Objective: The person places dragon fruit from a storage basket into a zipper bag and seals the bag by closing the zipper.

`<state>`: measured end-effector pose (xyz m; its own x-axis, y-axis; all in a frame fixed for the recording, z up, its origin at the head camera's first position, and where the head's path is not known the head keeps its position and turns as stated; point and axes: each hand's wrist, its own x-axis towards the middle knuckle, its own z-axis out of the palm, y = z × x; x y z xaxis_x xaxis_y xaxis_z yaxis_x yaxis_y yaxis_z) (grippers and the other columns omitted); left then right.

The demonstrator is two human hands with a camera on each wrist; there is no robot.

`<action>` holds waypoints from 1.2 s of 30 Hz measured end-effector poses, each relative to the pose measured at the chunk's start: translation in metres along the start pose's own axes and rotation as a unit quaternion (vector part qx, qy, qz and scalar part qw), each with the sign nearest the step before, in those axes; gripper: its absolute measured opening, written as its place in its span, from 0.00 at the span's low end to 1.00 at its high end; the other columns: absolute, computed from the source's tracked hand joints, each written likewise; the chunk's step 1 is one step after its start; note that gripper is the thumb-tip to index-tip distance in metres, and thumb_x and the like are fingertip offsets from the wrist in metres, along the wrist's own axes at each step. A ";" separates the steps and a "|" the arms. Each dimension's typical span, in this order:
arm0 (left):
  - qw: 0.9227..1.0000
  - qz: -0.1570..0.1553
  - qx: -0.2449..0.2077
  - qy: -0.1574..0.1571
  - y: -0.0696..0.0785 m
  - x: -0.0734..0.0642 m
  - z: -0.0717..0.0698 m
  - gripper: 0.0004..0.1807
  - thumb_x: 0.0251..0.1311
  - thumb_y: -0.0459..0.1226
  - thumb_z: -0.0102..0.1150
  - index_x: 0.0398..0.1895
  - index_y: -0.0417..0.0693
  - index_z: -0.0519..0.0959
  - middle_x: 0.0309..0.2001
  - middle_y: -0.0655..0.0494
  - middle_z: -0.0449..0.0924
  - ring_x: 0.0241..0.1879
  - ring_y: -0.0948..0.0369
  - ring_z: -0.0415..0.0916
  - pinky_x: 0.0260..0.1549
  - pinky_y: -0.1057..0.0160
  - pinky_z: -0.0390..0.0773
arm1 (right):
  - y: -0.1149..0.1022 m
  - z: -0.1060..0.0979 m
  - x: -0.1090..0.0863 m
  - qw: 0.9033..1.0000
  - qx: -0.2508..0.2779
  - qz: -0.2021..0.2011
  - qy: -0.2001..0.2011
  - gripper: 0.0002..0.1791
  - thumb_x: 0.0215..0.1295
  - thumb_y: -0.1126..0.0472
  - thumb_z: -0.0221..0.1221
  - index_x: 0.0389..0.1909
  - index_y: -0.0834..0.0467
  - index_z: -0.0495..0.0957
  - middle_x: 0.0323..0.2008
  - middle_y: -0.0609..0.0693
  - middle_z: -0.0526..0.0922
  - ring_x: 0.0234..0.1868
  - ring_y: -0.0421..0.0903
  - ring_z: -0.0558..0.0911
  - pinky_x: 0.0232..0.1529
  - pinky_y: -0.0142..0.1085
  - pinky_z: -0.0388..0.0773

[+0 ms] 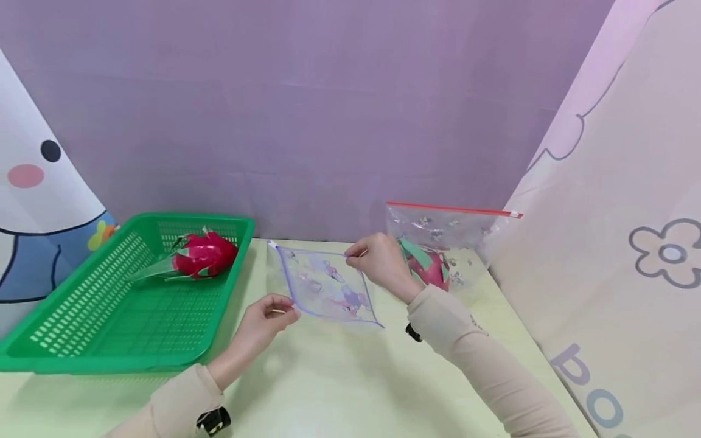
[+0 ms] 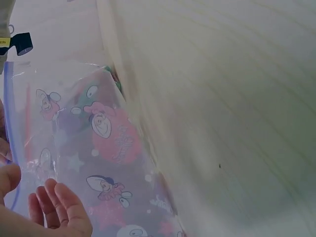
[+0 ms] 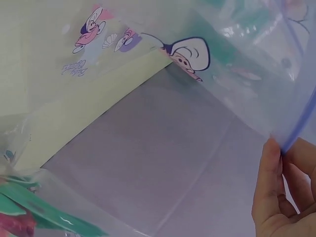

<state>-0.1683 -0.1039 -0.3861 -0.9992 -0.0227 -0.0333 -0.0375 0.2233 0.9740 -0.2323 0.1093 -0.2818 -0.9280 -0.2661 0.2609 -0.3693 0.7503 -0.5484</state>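
Observation:
A clear zip bag (image 1: 328,286) with a purple zip edge and cartoon prints is held above the table, its mouth spread between both hands. My left hand (image 1: 263,319) pinches the near left rim; in the left wrist view its thumb lies by the purple strip, the other fingers bent beside the printed film. With thumb and fingertips my right hand (image 1: 380,264) pinches the far rim, as the right wrist view also shows (image 3: 289,187). Behind the right forearm stands a second clear bag (image 1: 454,225) with a red zip, containing a dragon fruit (image 1: 432,271).
On the left is a green plastic basket (image 1: 219,328). Inside it lies another red dragon fruit (image 1: 205,255) with green scales. The pale yellow table (image 1: 328,389) meets a purple backdrop (image 1: 328,121) behind and a printed white panel (image 1: 613,213) on the right.

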 end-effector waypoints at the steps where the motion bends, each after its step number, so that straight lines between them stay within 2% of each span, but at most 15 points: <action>1: 1.000 0.003 0.003 -0.001 0.000 -0.001 -0.001 0.13 0.56 0.36 0.60 0.42 0.39 0.74 0.36 0.52 0.78 0.33 0.64 0.75 0.36 0.67 0.75 | 0.001 0.000 0.000 1.000 0.001 0.002 0.000 0.03 0.52 0.62 0.65 0.28 0.53 0.86 0.28 0.46 0.85 0.26 0.38 0.81 0.24 0.29 0.74; 5: 0.999 0.027 0.016 -0.015 -0.002 -0.010 -0.008 0.13 0.56 0.33 0.59 0.43 0.38 0.74 0.39 0.49 0.78 0.36 0.63 0.76 0.37 0.69 0.75 | 0.004 0.003 -0.001 1.000 -0.008 0.002 0.000 0.03 0.52 0.62 0.65 0.28 0.52 0.86 0.27 0.45 0.85 0.27 0.38 0.81 0.25 0.29 0.74; 8: 0.994 0.078 0.059 -0.040 0.000 -0.018 -0.022 0.14 0.56 0.32 0.59 0.45 0.38 0.74 0.42 0.47 0.78 0.39 0.61 0.77 0.38 0.69 0.77 | 0.007 0.003 -0.001 1.000 -0.011 -0.004 0.003 0.03 0.52 0.62 0.65 0.28 0.52 0.86 0.27 0.45 0.85 0.27 0.38 0.81 0.25 0.29 0.75; 10: 0.984 0.131 0.111 -0.048 0.005 -0.024 -0.036 0.14 0.55 0.32 0.60 0.46 0.39 0.75 0.44 0.49 0.78 0.41 0.59 0.77 0.40 0.67 0.78 | 0.009 0.002 -0.001 1.000 -0.008 -0.013 0.006 0.03 0.53 0.62 0.65 0.29 0.53 0.86 0.28 0.46 0.85 0.26 0.39 0.81 0.26 0.29 0.75; 12: 0.967 0.183 0.175 -0.038 0.015 -0.030 -0.053 0.16 0.55 0.33 0.60 0.47 0.41 0.75 0.45 0.51 0.79 0.43 0.58 0.77 0.42 0.65 0.78 | 0.010 0.000 0.000 1.000 -0.002 -0.026 0.007 0.03 0.53 0.63 0.65 0.29 0.54 0.86 0.28 0.47 0.86 0.26 0.39 0.81 0.27 0.29 0.75; 15: 0.943 0.217 0.252 -0.015 0.032 -0.033 -0.084 0.17 0.57 0.36 0.60 0.50 0.45 0.74 0.47 0.52 0.78 0.46 0.55 0.76 0.43 0.61 0.78 | 0.010 -0.002 0.001 0.999 0.003 -0.043 0.006 0.04 0.53 0.63 0.65 0.30 0.56 0.86 0.28 0.48 0.86 0.27 0.40 0.81 0.28 0.30 0.76; 17: 0.933 0.218 0.287 -0.008 0.041 -0.030 -0.106 0.19 0.58 0.39 0.59 0.53 0.46 0.73 0.50 0.49 0.77 0.47 0.50 0.75 0.44 0.58 0.78 | 0.010 -0.003 0.001 0.999 0.004 -0.049 0.005 0.04 0.53 0.64 0.65 0.30 0.57 0.86 0.29 0.49 0.86 0.27 0.40 0.81 0.29 0.30 0.76; 19: 0.923 0.216 0.319 -0.006 0.046 -0.021 -0.125 0.22 0.59 0.42 0.58 0.56 0.45 0.72 0.53 0.45 0.74 0.48 0.44 0.74 0.44 0.51 0.77 | 0.011 -0.004 0.001 0.999 0.005 -0.051 0.005 0.04 0.53 0.64 0.65 0.30 0.58 0.86 0.28 0.49 0.86 0.27 0.40 0.82 0.29 0.30 0.77; 22: 0.896 0.219 0.386 -0.003 0.048 -0.002 -0.151 0.34 0.56 0.47 0.60 0.62 0.41 0.64 0.60 0.38 0.66 0.53 0.39 0.67 0.44 0.39 0.72 | 0.012 -0.003 0.001 0.999 0.006 -0.048 0.006 0.04 0.53 0.64 0.65 0.30 0.57 0.86 0.28 0.49 0.86 0.27 0.40 0.82 0.29 0.30 0.77; 24: 0.879 0.206 0.429 -0.013 0.046 0.009 -0.165 0.44 0.53 0.52 0.61 0.67 0.39 0.56 0.65 0.36 0.57 0.59 0.37 0.60 0.46 0.33 0.67 | 0.012 -0.003 0.001 0.999 0.007 -0.048 0.005 0.04 0.53 0.64 0.65 0.30 0.57 0.86 0.28 0.49 0.86 0.27 0.40 0.82 0.30 0.31 0.78; 26: 0.868 0.194 0.457 -0.033 0.042 0.019 -0.176 0.53 0.50 0.56 0.62 0.70 0.38 0.48 0.68 0.35 0.49 0.63 0.36 0.51 0.50 0.31 0.61 | 0.011 -0.002 0.001 0.999 0.006 -0.046 0.004 0.04 0.53 0.64 0.65 0.30 0.57 0.86 0.28 0.49 0.86 0.28 0.40 0.82 0.30 0.31 0.78; 29: 0.861 0.168 0.475 -0.066 0.034 0.031 -0.187 0.59 0.46 0.61 0.61 0.71 0.38 0.42 0.69 0.33 0.43 0.65 0.35 0.44 0.53 0.29 0.54 | 0.011 -0.001 0.002 0.999 0.002 -0.041 0.000 0.04 0.53 0.64 0.65 0.30 0.56 0.86 0.28 0.48 0.85 0.28 0.40 0.82 0.30 0.31 0.78; 36: 0.848 0.135 0.502 -0.104 0.017 0.048 -0.203 0.63 0.39 0.64 0.62 0.68 0.31 0.48 0.66 0.28 0.46 0.62 0.32 0.45 0.54 0.29 0.54 | 0.011 0.003 0.003 0.999 -0.009 -0.045 -0.007 0.04 0.53 0.63 0.64 0.31 0.57 0.86 0.29 0.48 0.85 0.29 0.40 0.83 0.31 0.32 0.78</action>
<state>-0.2137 -0.2990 -0.3255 -0.9502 0.3108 0.0208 0.3043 0.9120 0.2751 -0.2391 0.1147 -0.2893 -0.8914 -0.3424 0.2969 -0.4511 0.7331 -0.5090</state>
